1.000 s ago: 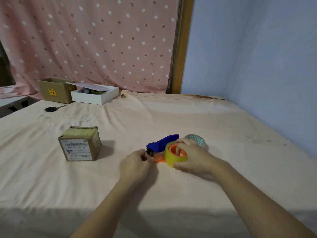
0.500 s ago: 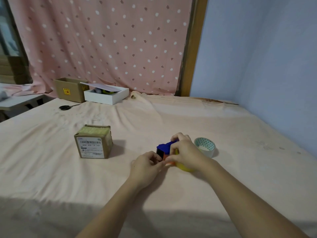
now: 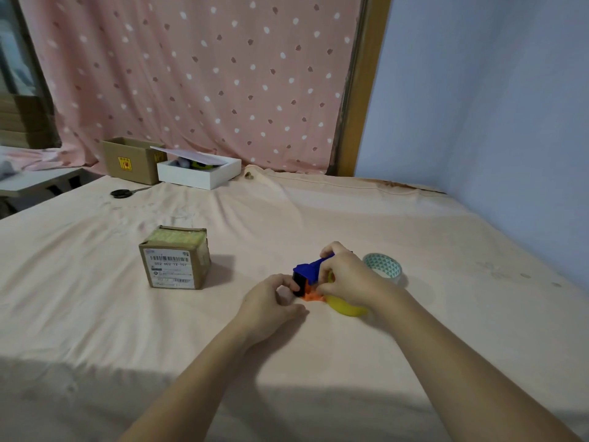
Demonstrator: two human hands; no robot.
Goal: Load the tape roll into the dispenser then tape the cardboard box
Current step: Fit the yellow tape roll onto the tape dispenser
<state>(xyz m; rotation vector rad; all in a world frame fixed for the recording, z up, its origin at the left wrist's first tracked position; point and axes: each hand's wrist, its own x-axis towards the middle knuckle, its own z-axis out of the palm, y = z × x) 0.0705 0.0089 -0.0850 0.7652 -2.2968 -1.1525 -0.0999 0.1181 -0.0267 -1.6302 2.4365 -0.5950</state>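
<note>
A blue and orange tape dispenser (image 3: 306, 273) lies on the peach sheet with a yellow tape roll (image 3: 345, 308) mounted in it. My right hand (image 3: 349, 275) wraps over the dispenser's handle and the roll, hiding most of both. My left hand (image 3: 271, 301) pinches at the black front end of the dispenser; whether tape is between its fingers is hidden. A small cardboard box (image 3: 176, 257) with a white barcode label stands apart to the left. A second roll with a green triangle pattern (image 3: 382, 265) lies just behind my right hand.
At the back left stand an open brown carton (image 3: 129, 159) and a white box (image 3: 199, 172) with a loose lid. Black-handled scissors (image 3: 126, 193) lie in front of them. A blue wall (image 3: 494, 106) borders the bed (image 3: 350, 218) on the right.
My right hand has shifted from the roll's face to grip over the dispenser's handle, covering the orange hub. The left hand stays at the front end. The camera has tilted slightly.
</note>
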